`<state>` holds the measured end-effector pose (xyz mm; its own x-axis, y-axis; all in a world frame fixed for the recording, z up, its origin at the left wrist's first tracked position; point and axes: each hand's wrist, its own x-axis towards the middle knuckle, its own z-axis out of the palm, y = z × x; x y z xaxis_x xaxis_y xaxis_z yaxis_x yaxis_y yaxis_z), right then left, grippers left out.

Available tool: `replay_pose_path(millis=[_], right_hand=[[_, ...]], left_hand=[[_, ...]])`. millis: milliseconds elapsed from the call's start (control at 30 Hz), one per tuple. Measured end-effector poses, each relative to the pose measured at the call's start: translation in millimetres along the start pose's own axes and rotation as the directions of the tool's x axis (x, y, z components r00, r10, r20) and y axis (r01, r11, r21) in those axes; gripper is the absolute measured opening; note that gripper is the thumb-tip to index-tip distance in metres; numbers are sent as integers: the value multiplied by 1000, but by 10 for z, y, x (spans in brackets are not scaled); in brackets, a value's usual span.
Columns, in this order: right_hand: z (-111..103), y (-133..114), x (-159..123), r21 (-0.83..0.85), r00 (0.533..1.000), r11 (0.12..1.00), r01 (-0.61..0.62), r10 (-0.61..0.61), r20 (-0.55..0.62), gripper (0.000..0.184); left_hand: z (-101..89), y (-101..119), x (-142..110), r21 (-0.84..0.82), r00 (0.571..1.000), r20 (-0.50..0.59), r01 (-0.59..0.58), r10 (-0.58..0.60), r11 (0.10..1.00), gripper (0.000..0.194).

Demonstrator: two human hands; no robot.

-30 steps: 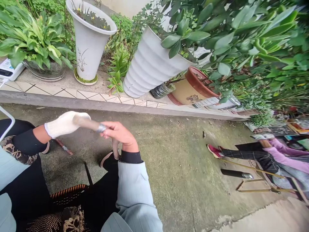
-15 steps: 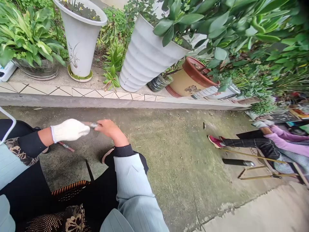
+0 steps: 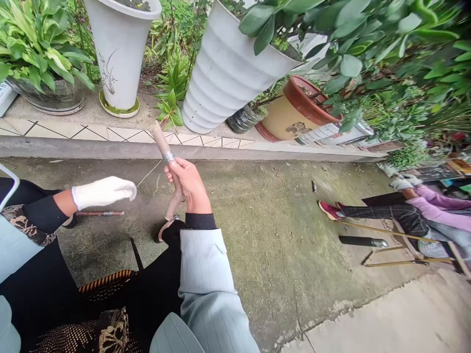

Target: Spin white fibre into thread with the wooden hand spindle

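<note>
My right hand (image 3: 187, 179), bare, is closed around a thick brownish stick (image 3: 161, 139) that slants up and away, its lower part showing below my fingers. A silvery winding (image 3: 168, 156) circles the stick just above my thumb. From there a thin pale strand (image 3: 149, 173), wire or string, runs taut to my left hand (image 3: 105, 192). That hand wears a white knitted glove, and its fingers are pinched on the strand's end. Below my left hand, a thinner reddish stick (image 3: 101, 214) with a silvery band lies on the concrete.
A tiled ledge (image 3: 121, 135) carries white planters (image 3: 228, 68) and a brown-rimmed pot (image 3: 290, 110). At right sits another person in a pink sleeve (image 3: 434, 203), beside a folding frame (image 3: 390, 257) and a dark cylinder (image 3: 362, 242). A small dark piece (image 3: 314, 186) lies on the ground.
My right hand has turned the stick from roughly level to steeply slanted and moved slightly right. My hands are farther apart, and the thin strand now shows stretched between them.
</note>
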<state>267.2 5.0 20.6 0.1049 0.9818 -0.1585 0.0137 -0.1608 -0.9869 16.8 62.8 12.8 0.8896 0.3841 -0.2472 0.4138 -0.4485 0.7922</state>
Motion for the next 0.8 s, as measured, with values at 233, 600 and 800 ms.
replay_pose_path(millis=[233, 600, 800], right_hand=[[313, 175, 92, -863, 987, 499, -82, 158, -3, 21], [200, -36, -104, -121, 785, 990, -75, 134, 605, 44], [21, 42, 13, -38, 996, 997, -63, 65, 63, 28]], left_hand=[[100, 28, -10, 345, 990, 44, -140, 134, 928, 32], [-101, -155, -30, 31, 985, -171, 24, -19, 999, 38], [43, -58, -25, -93, 1000, 15, -8, 10, 996, 35]])
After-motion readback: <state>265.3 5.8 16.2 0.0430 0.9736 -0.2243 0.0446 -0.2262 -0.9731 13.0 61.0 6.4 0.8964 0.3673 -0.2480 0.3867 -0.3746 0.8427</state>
